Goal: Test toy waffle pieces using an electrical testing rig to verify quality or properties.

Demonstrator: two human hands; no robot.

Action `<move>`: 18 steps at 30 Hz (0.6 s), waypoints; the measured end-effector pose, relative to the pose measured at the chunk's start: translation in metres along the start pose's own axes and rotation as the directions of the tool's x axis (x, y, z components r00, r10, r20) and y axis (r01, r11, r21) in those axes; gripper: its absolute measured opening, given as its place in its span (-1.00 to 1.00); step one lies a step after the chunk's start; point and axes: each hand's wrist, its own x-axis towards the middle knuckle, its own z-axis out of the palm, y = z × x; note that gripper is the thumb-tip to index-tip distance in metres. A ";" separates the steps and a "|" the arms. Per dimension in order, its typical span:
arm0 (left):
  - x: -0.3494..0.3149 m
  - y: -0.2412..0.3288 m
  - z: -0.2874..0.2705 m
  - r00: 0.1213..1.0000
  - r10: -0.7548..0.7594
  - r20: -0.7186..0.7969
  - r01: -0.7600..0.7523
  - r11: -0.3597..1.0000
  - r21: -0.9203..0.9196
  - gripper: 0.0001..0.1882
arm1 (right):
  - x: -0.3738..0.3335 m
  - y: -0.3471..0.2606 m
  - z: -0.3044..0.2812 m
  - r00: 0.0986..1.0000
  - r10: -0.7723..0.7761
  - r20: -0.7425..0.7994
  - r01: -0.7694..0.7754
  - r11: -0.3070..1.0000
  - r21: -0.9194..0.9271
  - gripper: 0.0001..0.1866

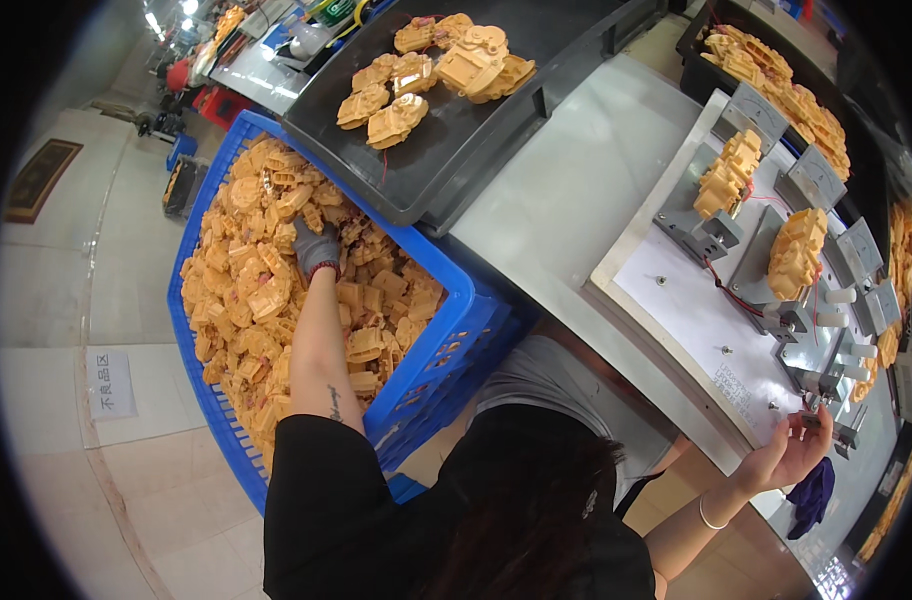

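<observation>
My left hand (pixel 317 248), in a grey glove with a red cuff, reaches down among the yellow-orange plastic casings (pixel 266 290) heaped in a blue plastic basket (pixel 454 285). Its fingertips are hidden between the casings, so their grip does not show. On the right, my bare right hand (pixel 791 455) is at the near end of a white fixture board (pixel 676 310), its fingers curled round a small dark metal clamp (pixel 810 421). Farther along this board, one casing (pixel 728 175) sits in a metal holder, and another casing (pixel 798 255) sits in the one beside it.
A black tray (pixel 416 190) with several casings overlaps the basket's far edge. Analog meters (pixel 814 180) line the board's far side, with another black bin (pixel 691 45) of casings behind. A purple cloth (pixel 811 498) lies below my right hand. Red wires run along the fixture.
</observation>
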 end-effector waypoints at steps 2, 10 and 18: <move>-0.003 -0.008 -0.010 0.990 0.135 0.026 -0.138 0.981 0.140 -0.34 | 0.000 -0.005 0.003 1.000 0.014 -0.012 -0.014 1.000 -0.004 -0.44; -0.075 -0.025 -0.097 0.708 0.683 -0.180 -0.685 0.726 0.064 -0.45 | 0.007 0.003 -0.013 0.989 0.137 0.054 -0.145 0.971 0.192 -0.38; -0.195 0.070 -0.162 0.328 0.884 -0.334 -0.943 0.330 -0.052 -0.42 | 0.012 0.006 -0.008 0.989 0.100 0.112 -0.123 0.966 0.226 -0.53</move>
